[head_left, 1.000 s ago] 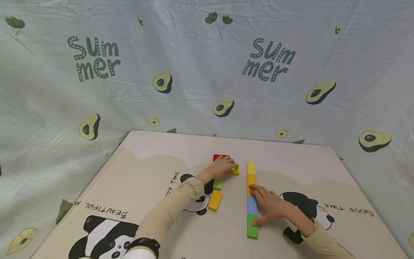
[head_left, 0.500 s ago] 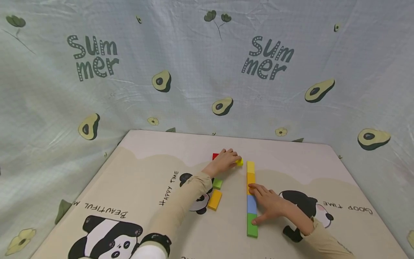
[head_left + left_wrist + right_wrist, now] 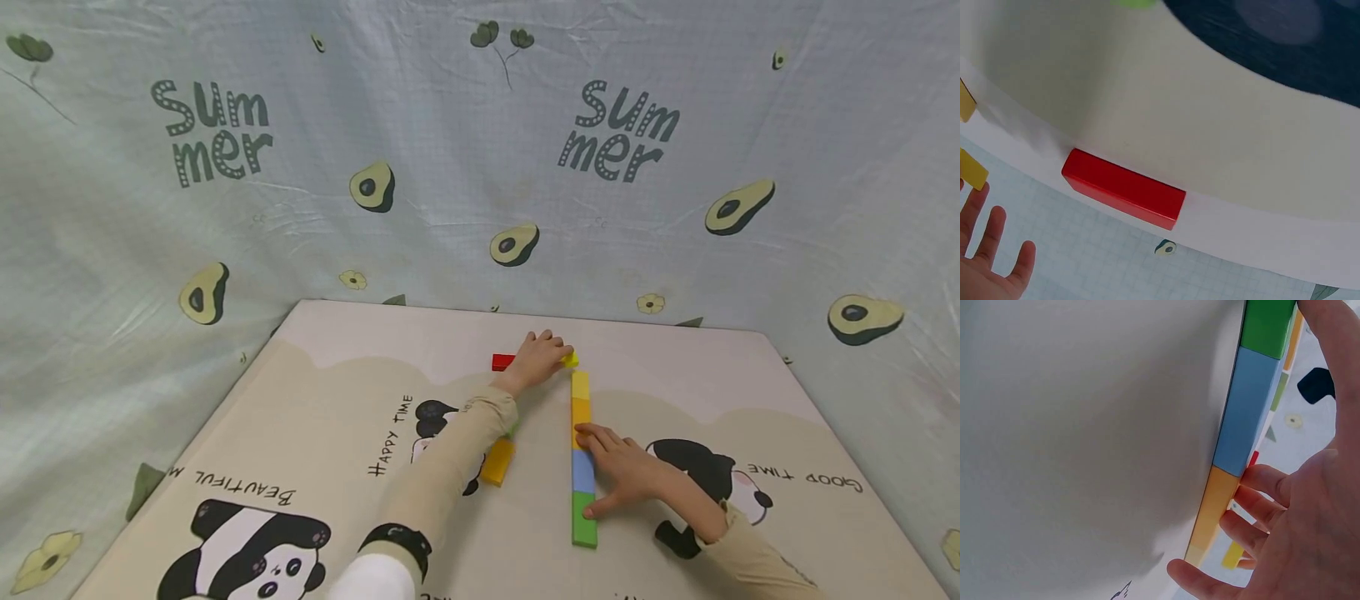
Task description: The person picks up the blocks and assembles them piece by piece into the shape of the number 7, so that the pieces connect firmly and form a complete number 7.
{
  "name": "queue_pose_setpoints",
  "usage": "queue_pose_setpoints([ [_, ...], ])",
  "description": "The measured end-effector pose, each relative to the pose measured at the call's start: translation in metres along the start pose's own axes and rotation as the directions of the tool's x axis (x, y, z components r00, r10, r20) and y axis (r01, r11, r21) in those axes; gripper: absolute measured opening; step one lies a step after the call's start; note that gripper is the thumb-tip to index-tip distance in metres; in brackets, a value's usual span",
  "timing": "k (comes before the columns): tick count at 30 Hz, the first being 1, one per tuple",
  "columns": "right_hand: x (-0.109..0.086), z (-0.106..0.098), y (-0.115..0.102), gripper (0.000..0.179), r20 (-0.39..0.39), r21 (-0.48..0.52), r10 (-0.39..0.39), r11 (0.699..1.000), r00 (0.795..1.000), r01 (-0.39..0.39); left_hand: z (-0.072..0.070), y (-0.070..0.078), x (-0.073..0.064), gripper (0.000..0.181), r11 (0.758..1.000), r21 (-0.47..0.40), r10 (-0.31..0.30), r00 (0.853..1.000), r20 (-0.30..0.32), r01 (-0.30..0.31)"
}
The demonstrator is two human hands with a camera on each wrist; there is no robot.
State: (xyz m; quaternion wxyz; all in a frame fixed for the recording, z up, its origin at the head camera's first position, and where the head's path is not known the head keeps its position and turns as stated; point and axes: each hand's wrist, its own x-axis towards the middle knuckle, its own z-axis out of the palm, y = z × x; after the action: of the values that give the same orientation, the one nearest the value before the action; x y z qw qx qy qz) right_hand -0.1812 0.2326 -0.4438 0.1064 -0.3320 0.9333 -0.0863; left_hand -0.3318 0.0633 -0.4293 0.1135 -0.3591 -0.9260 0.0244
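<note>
My left hand [image 3: 542, 358] pinches a bright yellow block [image 3: 571, 360] just beyond the far end of a straight row of blocks. From far to near, the row runs light yellow block [image 3: 580, 385], orange block [image 3: 581, 410], blue block [image 3: 582, 472], green block [image 3: 584, 532]. Along the row's right side rests my right hand [image 3: 628, 473], fingers spread, fingertips at the orange block and thumb at the green one. In the right wrist view the fingers [image 3: 1250, 534] lie against the row's side. The left wrist view shows the yellow block [image 3: 974, 172] at the fingertips.
A red block [image 3: 502, 362] lies left of the left hand. Nearer, an orange-yellow block [image 3: 498, 462] lies beside the left sleeve [image 3: 442, 475], which mostly covers a light green block [image 3: 513, 430]. The panda-print tabletop [image 3: 360, 333] meets a hanging avocado-print cloth [image 3: 450, 150] behind.
My left hand has carried the bright yellow block away from me and to the right, from near the red block to the row's far end. The right hand and the row stay put.
</note>
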Motion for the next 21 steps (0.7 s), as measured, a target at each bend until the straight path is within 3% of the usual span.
queue_pose_setpoints([
  [11,0.001,0.000,-0.001,0.096,0.010,0.001,0.002,1.000,1.000,-0.002,0.011,0.010,0.013,0.029,0.995,0.034,-0.094,0.994,0.064,0.091],
  [21,0.001,0.001,0.001,0.096,0.005,-0.002,0.008,1.000,1.000,-0.008,0.013,0.013,0.010,0.029,0.994,0.021,-0.111,0.986,0.124,0.109],
])
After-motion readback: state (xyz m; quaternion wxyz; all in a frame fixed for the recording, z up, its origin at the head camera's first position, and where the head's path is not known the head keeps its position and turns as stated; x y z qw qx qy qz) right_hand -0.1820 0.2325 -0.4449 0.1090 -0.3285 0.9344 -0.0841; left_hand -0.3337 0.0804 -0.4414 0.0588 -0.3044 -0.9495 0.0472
